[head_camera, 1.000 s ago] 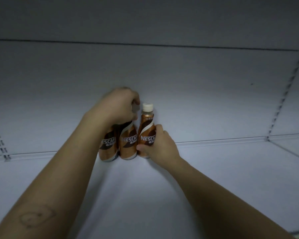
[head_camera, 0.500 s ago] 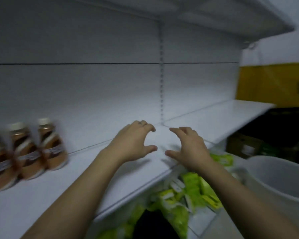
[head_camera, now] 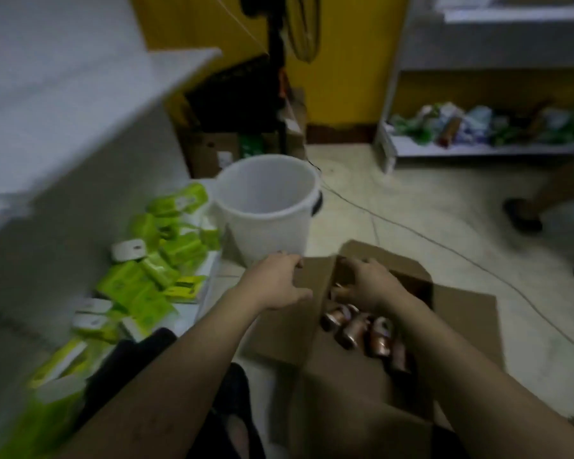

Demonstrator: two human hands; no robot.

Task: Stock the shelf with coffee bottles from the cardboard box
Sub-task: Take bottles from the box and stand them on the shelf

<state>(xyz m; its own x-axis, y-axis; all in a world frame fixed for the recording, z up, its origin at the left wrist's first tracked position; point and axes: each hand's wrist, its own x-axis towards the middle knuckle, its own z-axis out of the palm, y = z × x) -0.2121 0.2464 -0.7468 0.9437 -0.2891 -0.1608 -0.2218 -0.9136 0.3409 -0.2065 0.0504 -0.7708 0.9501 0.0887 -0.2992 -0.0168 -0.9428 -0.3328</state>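
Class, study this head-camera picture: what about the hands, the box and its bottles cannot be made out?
Head view: whether the right hand grips a bottle; its fingertips are lost in blur and box shadow.
Head view: whether the left hand holds the cardboard box flap; motion blur.
Head view: how many coffee bottles lie inside; the right forearm covers some.
Their labels: too blurred.

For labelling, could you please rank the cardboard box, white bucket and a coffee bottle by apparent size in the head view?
1. cardboard box, though it is also nearest the camera.
2. white bucket.
3. coffee bottle, clearly the smallest.
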